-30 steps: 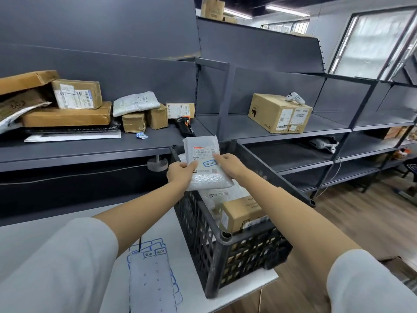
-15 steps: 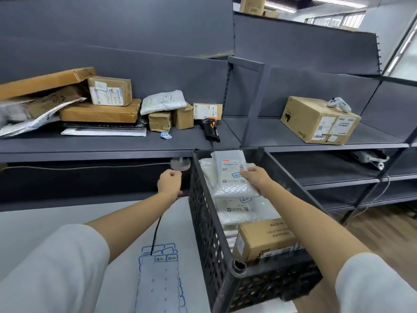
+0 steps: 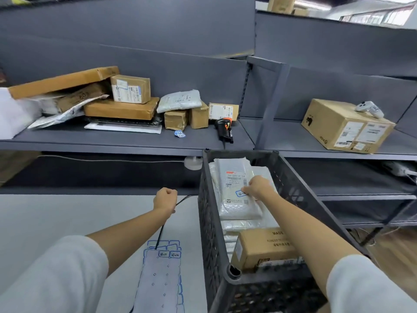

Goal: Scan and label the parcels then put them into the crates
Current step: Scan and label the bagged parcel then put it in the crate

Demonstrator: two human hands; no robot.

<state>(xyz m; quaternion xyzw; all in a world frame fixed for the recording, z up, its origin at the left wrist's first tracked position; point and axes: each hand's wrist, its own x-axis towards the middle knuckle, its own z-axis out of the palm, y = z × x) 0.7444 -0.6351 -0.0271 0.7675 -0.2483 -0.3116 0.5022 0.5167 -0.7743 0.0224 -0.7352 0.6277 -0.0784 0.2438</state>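
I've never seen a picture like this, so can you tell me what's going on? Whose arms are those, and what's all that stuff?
A person wears a camera on their head, so you see their own arms. The right hand lays a white parcel into a dark crate, on top of other parcels. The left hand is curled and holds nothing. On the shelf wait more boxes and a scanner. A sheet of stickers lies on the table.

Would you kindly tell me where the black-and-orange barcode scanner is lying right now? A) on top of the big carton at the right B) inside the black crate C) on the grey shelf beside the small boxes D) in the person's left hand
C: the barcode scanner lies on the grey shelf just right of the small boxes, untouched by either hand.
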